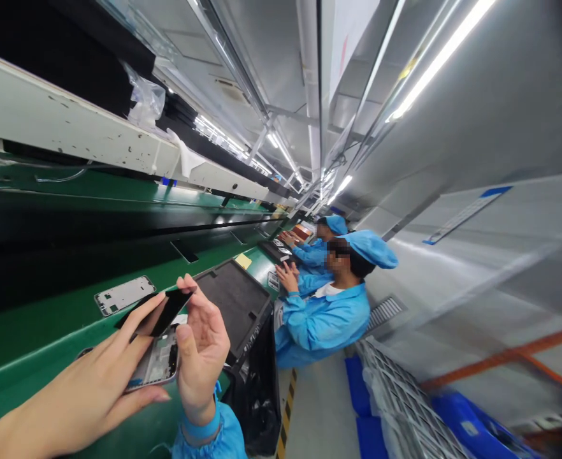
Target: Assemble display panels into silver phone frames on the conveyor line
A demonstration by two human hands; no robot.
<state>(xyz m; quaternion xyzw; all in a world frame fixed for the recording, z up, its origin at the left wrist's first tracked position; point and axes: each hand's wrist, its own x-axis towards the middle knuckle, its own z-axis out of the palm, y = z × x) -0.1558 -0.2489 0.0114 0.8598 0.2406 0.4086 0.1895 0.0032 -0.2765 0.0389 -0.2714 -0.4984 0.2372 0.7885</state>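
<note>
A phone frame (pixel 155 362) with its inner side showing lies in my left hand (pixel 102 363), the thumb along its lower edge. Tilted above the frame is a black glass phone screen (pixel 166 313), with my left fingers stretched over it. My right hand (pixel 204 335), in a blue sleeve, has its fingertips on the screen's upper corner and its thumb by the frame's edge. Where the screen and frame meet is partly hidden by my fingers. A second, pale phone frame (pixel 124 296) lies on the green bench beyond my left hand.
A dark foam-lined tray (pixel 230 298) sits right of my hands, above a black plastic bag (pixel 259 401). A yellow pad (pixel 243 261) and a dark flat panel (pixel 184 251) lie farther along the bench (pixel 61 338). A co-worker in blue (pixel 326 319) sits close by on the right.
</note>
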